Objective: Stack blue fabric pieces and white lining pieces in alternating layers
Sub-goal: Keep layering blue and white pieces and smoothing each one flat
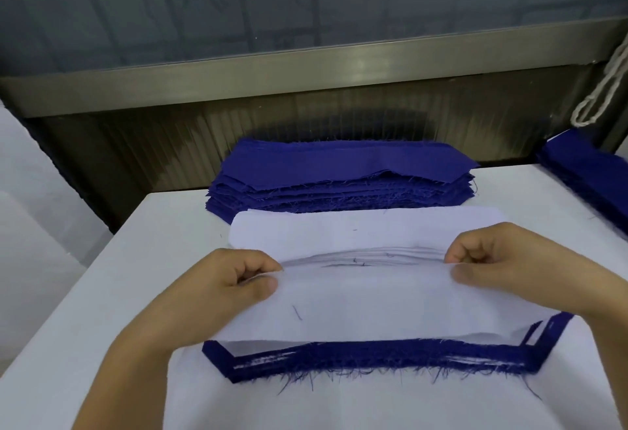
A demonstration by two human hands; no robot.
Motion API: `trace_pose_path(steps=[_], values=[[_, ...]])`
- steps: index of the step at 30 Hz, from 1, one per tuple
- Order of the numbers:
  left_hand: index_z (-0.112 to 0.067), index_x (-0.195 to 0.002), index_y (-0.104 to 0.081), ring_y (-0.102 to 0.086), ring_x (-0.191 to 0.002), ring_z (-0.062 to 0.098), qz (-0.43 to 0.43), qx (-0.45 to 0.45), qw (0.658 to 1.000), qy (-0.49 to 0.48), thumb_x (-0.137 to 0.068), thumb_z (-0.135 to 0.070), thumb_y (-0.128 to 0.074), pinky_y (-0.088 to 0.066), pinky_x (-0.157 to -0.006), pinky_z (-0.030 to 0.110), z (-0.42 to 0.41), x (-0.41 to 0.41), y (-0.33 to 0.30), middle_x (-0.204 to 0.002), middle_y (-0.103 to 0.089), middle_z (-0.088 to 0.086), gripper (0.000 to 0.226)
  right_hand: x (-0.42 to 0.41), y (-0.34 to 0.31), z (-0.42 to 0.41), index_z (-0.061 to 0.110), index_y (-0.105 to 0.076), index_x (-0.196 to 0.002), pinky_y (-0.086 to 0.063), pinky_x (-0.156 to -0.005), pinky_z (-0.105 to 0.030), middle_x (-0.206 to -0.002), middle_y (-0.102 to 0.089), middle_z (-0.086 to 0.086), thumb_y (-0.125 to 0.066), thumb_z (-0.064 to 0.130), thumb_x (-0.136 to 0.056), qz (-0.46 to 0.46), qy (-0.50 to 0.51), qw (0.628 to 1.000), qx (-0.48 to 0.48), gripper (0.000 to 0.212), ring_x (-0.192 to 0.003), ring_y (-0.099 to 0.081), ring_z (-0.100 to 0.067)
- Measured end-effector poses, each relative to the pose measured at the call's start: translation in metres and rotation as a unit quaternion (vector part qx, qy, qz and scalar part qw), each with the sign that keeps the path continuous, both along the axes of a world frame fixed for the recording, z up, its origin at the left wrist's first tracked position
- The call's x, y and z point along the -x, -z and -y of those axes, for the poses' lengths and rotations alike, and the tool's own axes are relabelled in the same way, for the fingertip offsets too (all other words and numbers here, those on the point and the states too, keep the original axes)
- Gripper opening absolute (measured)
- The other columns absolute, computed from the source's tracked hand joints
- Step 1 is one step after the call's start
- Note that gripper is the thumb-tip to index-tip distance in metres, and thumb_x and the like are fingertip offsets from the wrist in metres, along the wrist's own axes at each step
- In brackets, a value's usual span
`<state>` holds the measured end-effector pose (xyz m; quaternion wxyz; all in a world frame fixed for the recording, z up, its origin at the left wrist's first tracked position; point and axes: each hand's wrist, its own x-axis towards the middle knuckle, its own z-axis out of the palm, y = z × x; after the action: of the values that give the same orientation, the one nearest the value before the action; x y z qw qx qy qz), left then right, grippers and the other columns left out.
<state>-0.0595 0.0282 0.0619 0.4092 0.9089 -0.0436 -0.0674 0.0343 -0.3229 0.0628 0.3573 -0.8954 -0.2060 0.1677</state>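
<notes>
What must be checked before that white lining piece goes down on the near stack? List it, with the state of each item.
1. Grip: left hand and right hand each pinch the far edge of the white lining piece. Ok.
2. Layer order: blue fabric shows under the piece along the near stack; whether blue is the top layer is hidden. Cannot tell.
3. Alignment: blue edges stick out at the near side and right corner. Not ok.
4. Flatness: the piece sags between the hands, not yet laid flat. Not ok.
5. Supply: white lining pile and blue fabric pile lie behind on the table. Ok.
</notes>
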Motion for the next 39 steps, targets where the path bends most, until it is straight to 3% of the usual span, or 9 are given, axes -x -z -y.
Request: trace_pose_path(steps=[6, 10, 13, 16, 18, 21, 25, 29, 39], values=[[-0.025, -0.088, -0.071, -0.064, -0.080, 0.013, -0.066, -0.096, 0.992, -0.054, -0.090, -0.020, -0.059, -0.052, -0.080, 0.032, -0.007, -0.007, 0.022, -0.090, -0.070, -0.008, 0.013, -0.002, 0.011, 0.001, 0.025, -0.075, -0.081, -0.055, -0.072, -0.020, -0.083, -0.074, 0.009, -0.070, 0.019, -0.085, -0.069, -0.003, 0.995, 0.073, 0.009, -0.075, -0.069, -0.006], [-0.032, -0.081, -0.070, -0.061, -0.079, 0.000, -0.041, -0.107, 0.991, -0.073, -0.088, -0.024, -0.063, -0.050, -0.073, 0.019, -0.010, -0.011, 0.020, -0.085, -0.067, -0.017, 0.013, -0.009, 0.009, -0.002, 0.027, -0.072, -0.082, -0.057, -0.077, -0.029, -0.086, -0.072, 0.008, -0.066, 0.024, -0.088, -0.017, 0.029, 0.994, 0.102, 0.009, -0.079, -0.068, -0.010], [-0.036, -0.079, -0.065, -0.056, -0.077, -0.010, 0.052, -0.127, 0.981, -0.140, -0.087, -0.029, -0.066, -0.042, -0.058, 0.007, -0.016, -0.017, 0.006, -0.078, -0.064, -0.021, 0.011, -0.011, 0.000, -0.008, 0.032, -0.067, -0.080, -0.055, -0.069, -0.031, -0.079, -0.068, 0.011, -0.063, 0.030, -0.090, 0.094, 0.097, 0.988, 0.069, 0.012, -0.074, -0.064, -0.009], [-0.040, -0.079, -0.061, -0.056, -0.075, -0.002, 0.197, -0.138, 0.945, -0.224, -0.086, -0.030, -0.067, -0.038, -0.060, 0.010, -0.018, -0.016, -0.010, -0.078, -0.061, -0.022, 0.014, -0.004, -0.005, -0.012, 0.034, -0.060, -0.086, -0.043, -0.067, -0.015, -0.084, -0.062, 0.021, -0.056, 0.025, -0.090, 0.322, 0.130, 0.937, -0.022, 0.011, -0.080, -0.056, 0.002], [-0.038, -0.079, -0.061, -0.055, -0.081, -0.002, 0.255, -0.147, 0.932, -0.211, -0.081, -0.021, -0.072, -0.040, -0.062, 0.011, -0.017, -0.007, -0.012, -0.080, -0.059, -0.022, 0.020, 0.003, 0.002, -0.010, 0.022, -0.063, -0.093, -0.042, -0.073, -0.018, -0.091, -0.063, 0.010, -0.060, 0.007, -0.084, 0.456, 0.094, 0.885, -0.021, 0.018, -0.083, -0.054, -0.004], [-0.030, -0.081, -0.066, -0.053, -0.086, -0.003, 0.237, -0.190, 0.946, -0.110, -0.072, -0.002, -0.077, -0.043, -0.065, 0.010, -0.016, 0.013, 0.003, -0.083, -0.057, -0.022, 0.032, 0.014, 0.031, -0.001, 0.004, -0.070, -0.088, -0.042, -0.085, -0.031, -0.093, -0.069, -0.006, -0.065, -0.018, -0.069, 0.538, 0.014, 0.842, 0.040, 0.030, -0.092, -0.054, -0.020], [-0.023, -0.079, -0.066, -0.053, -0.076, 0.009, 0.189, -0.234, 0.953, -0.016, -0.058, 0.012, -0.066, -0.048, -0.067, 0.030, -0.012, 0.028, 0.031, -0.081, -0.057, -0.016, 0.041, 0.030, 0.068, 0.011, 0.009, -0.071, -0.081, -0.040, -0.080, -0.030, -0.089, -0.066, 0.001, -0.063, -0.009, -0.065, 0.515, -0.070, 0.849, 0.096, 0.026, -0.087, -0.051, -0.018], [-0.027, -0.084, -0.067, -0.049, -0.082, 0.001, 0.166, -0.237, 0.957, -0.006, -0.061, 0.009, -0.062, -0.042, -0.070, 0.017, -0.011, 0.031, 0.046, -0.086, -0.055, -0.021, 0.044, 0.036, 0.072, 0.017, 0.013, -0.070, -0.080, -0.040, -0.078, -0.026, -0.087, -0.065, 0.005, -0.062, 0.001, -0.064, 0.478, -0.052, 0.872, 0.094, 0.022, -0.085, -0.051, -0.014], [-0.031, -0.094, -0.068, -0.049, -0.087, -0.005, 0.152, -0.223, 0.963, -0.015, -0.080, -0.002, -0.057, -0.043, -0.075, 0.016, -0.009, 0.031, 0.053, -0.090, -0.053, -0.023, 0.035, 0.041, 0.068, 0.017, 0.015, -0.069, -0.077, -0.040, -0.069, -0.024, -0.082, -0.064, 0.007, -0.075, -0.006, -0.061, 0.438, -0.010, 0.892, 0.114, 0.027, -0.072, -0.061, -0.018]])
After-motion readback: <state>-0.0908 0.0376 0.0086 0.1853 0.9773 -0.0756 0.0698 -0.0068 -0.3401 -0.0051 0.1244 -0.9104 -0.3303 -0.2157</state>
